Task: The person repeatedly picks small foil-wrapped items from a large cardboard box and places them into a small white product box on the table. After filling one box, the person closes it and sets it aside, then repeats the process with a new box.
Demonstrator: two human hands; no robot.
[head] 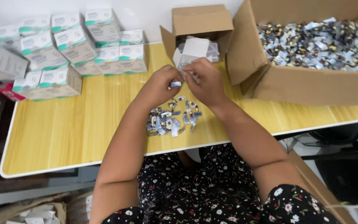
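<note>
Both hands — left hand [158, 85], right hand [206, 83] — pinch one small foil packet [176, 84] between closed fingertips above the loose pile [171, 118] on the counter [63, 132]. The small open carton [195, 25] sits just beyond — within easy reach.

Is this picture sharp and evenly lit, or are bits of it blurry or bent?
Head view: light is soft and even, with faint shadows under the left hand and right hand; the table edge curves from lens distortion; the foil packets glint; the small sachet is slightly soft.
</note>
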